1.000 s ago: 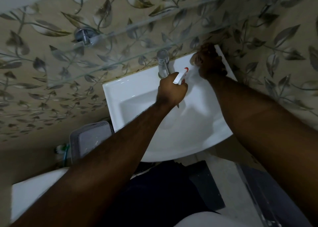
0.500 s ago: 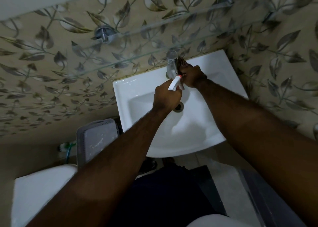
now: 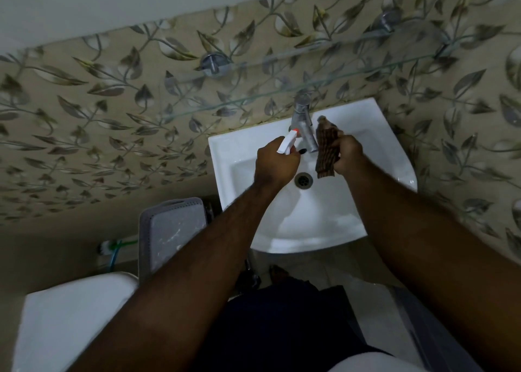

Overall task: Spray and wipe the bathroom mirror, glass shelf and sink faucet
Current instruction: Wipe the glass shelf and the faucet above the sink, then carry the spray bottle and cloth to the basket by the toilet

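A chrome faucet (image 3: 303, 123) stands at the back of the white sink (image 3: 389, 157). My left hand (image 3: 275, 163) grips a white spray bottle (image 3: 287, 144) with a red nozzle tip, held just left of the spout. My right hand (image 3: 348, 154) holds a dark brown checked cloth (image 3: 326, 153) just right of the spout, hanging over the basin. The glass shelf (image 3: 282, 81) runs along the leaf-patterned wall above the faucet on chrome brackets (image 3: 212, 62). The mirror is out of view.
The drain (image 3: 303, 179) sits in the basin below my hands. A grey bin with a lid (image 3: 172, 230) stands left of the sink. A white toilet tank (image 3: 73, 315) is at lower left. Tiled floor lies below the sink.
My right hand came from the sink's back right corner to the faucet, then drew back slightly so the cloth shows beside the spout. The left hand stayed by the faucet with the bottle.
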